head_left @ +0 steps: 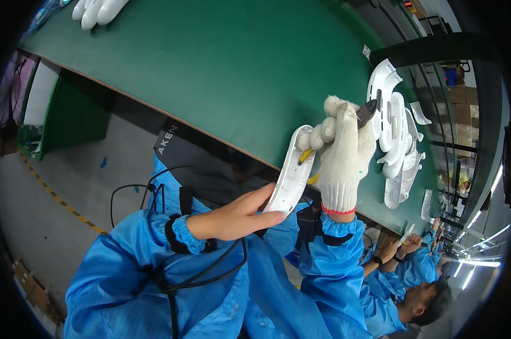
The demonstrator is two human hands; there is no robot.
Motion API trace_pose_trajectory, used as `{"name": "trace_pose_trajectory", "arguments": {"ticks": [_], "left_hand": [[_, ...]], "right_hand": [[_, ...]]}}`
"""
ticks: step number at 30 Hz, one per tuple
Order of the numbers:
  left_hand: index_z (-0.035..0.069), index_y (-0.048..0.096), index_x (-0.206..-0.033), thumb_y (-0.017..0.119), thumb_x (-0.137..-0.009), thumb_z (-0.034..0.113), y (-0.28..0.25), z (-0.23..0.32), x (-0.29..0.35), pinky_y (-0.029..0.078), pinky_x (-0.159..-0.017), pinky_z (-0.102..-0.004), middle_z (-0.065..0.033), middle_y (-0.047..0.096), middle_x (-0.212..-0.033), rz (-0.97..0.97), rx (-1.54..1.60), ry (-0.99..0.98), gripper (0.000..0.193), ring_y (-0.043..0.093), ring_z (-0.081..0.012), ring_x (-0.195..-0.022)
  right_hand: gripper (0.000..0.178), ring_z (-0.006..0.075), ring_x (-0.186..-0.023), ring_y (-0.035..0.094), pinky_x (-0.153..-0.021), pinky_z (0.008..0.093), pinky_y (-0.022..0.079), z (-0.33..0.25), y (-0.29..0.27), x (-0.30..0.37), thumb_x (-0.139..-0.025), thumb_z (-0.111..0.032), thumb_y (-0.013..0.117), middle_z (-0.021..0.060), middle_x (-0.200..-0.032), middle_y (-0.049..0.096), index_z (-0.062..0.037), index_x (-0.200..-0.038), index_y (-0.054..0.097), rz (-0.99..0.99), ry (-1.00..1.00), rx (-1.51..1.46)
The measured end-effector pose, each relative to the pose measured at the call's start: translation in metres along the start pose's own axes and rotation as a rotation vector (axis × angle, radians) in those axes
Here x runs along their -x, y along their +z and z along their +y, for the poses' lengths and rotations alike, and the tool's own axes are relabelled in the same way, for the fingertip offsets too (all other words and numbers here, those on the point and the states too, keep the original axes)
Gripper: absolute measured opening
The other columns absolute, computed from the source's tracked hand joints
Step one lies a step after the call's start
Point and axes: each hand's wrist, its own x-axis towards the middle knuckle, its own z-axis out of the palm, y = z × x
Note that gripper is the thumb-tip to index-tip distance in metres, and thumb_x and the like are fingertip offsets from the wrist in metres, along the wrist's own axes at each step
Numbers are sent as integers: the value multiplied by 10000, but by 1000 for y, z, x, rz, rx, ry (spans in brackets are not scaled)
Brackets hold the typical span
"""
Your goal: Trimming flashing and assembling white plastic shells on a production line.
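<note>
White shell (pixel 287 186) is held at its near end by the bare left hand (pixel 233 217): thumb laid along the near end, fingers wrapped behind, grip clamped. The rest of the shell projects up and away from that grip, tilted, hollow side facing up, above the edge of the green table (pixel 221 73).

Gloved right hand (pixel 344 152) is closed around a yellow-handled tool (pixel 305 156); the dark tip pokes out past the far side of that fist. Far end of shell is overlapped by gloved fingers; whether it is pressed or only brushed can't be told.

Handling, judged: light, thin-walled moulded plastic, fairly stiff, smooth outside, so slip is likely under a bare thumb. Thin rims could be scratched or cracked if pinched hard. Best held by both long side walls near mid-length, with the rim kept clear of the tool. Similar white parts (pixel 400 133) are piled beyond the right grip.
</note>
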Motion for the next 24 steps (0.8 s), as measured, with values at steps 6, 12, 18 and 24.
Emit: {"name": "trace_pose_trajectory", "arguments": {"ticks": [6, 12, 18, 24], "left_hand": [[-36, 380, -1432, 417, -1054, 183, 3, 1, 5, 546, -817, -312, -105, 654, -1011, 62, -112, -69, 439, 644, -153, -890], [-58, 555, -1166, 362, -1079, 179, 17, -15, -26, 536, -723, -297, -91, 654, -865, 294, -51, 80, 317, 628, -133, -752], [-49, 586, -1048, 351, -1090, 189, 26, -11, -32, 522, -683, -289, -81, 659, -826, 392, -39, 55, 337, 622, -121, -707], [-50, 587, -1044, 357, -1088, 186, 27, -13, -32, 520, -673, -286, -74, 661, -801, 406, -57, 45, 332, 625, -124, -694]], "right_hand": [[288, 120, -502, 500, -464, 293, 477, -3, -1, -16, -1032, -242, 566, 23, -633, 477, 45, -1055, 576, -44, -61, 30], [290, 125, -500, 485, -459, 312, 481, -11, 5, 7, -1032, -243, 558, 25, -630, 471, 46, -1049, 580, 9, -41, 17], [292, 157, -560, 465, -527, 382, 500, -6, -3, 28, -1043, -263, 517, 16, -681, 455, 20, -1089, 575, 52, 33, -72], [290, 141, -532, 502, -497, 355, 516, 1, 1, 28, -1039, -235, 542, 28, -650, 475, 48, -1079, 586, 88, 4, -94]]}}
